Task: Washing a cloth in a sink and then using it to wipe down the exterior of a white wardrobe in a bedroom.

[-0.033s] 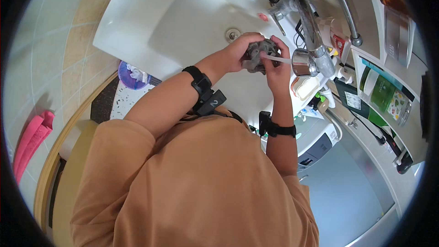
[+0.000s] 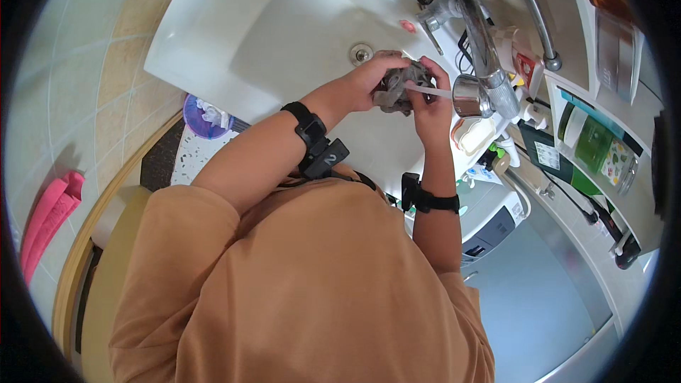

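A wet, bunched grey cloth (image 2: 394, 93) is held over the white sink (image 2: 213, 21). My left hand (image 2: 366, 81) is closed on its left side, fingers curled around the far edge. On the right, my right hand (image 2: 433, 119) grips the same cloth, its thumb and fingers bent around it. A thin stream of water (image 2: 429, 91) runs from the chrome faucet (image 2: 486, 42) onto the cloth between both hands. The cloth's underside is hidden. Just left of and beyond the hands lies the round drain (image 2: 361, 54).
A small pink piece (image 2: 407, 26) lies on the sink by the faucet. A soap dish (image 2: 475, 135) and bottles stand along the right rim. Shelves with a green container (image 2: 594, 147) are farther right. A purple bin (image 2: 206, 118) stands left, and a pink cloth (image 2: 51, 216) hangs on the wall.
The grey cloth has shifted slightly and its folds look different between my hands. Both hands keep hold of it under the running water.
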Available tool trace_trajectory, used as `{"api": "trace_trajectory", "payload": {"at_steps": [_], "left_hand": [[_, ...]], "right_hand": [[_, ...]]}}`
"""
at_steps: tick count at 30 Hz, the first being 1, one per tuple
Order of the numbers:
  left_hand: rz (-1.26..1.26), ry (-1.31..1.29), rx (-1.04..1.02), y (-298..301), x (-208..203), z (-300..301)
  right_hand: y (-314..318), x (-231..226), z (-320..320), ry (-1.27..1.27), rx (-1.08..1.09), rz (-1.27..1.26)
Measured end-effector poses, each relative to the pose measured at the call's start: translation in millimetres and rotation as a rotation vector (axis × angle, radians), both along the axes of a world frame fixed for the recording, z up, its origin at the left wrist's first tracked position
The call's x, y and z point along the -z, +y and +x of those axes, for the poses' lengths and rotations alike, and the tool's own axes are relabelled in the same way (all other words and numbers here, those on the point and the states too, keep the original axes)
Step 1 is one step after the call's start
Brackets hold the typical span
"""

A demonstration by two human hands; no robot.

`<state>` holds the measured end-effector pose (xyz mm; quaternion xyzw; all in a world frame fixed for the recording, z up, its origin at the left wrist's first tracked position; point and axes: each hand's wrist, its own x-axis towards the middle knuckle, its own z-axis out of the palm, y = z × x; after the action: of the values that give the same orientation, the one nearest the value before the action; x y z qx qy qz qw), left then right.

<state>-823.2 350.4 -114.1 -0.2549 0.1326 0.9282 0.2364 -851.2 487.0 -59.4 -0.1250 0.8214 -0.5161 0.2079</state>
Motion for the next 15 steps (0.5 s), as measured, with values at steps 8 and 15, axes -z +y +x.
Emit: {"api": "trace_trajectory", "payload": {"at_steps": [8,15], "left_hand": [[-0.379,-0.035,0.157,-15.6,11.2,5.9],[-0.639,0.055,0.114,-6.6,21.8,6.5]], "right_hand": [[21.9,9.3,2.3,0.130,0.051,-0.004],[9.7,-9.2,6.5,0.285,0.099,0.028]]}}
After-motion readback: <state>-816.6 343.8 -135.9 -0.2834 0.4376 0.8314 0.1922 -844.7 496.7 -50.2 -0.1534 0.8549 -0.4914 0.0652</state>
